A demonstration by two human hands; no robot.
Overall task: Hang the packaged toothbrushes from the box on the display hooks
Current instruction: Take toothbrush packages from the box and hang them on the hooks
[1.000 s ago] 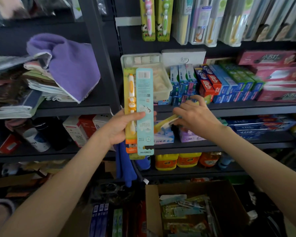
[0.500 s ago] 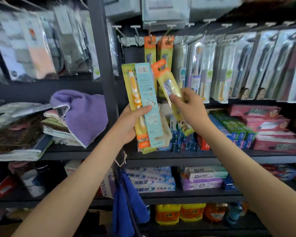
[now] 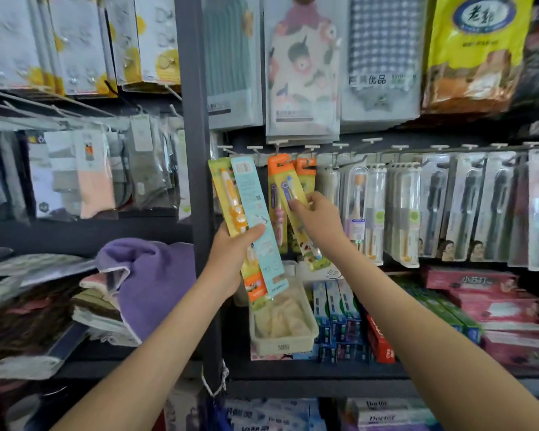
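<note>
Two hands raise packaged toothbrushes towards the white-tipped display hooks [image 3: 312, 147] at the centre of the frame.
The right hand [image 3: 321, 219] pinches a tilted, orange-topped yellow card pack with a blue toothbrush [image 3: 288, 189]; the pack's top is just under the hooks, beside a matching hung pack [image 3: 305, 165]. Just to the left, the left hand [image 3: 231, 256] grips two overlapping packs, a yellow pack with an orange toothbrush [image 3: 226, 194] and a pale blue card pack [image 3: 254, 213].
</note>
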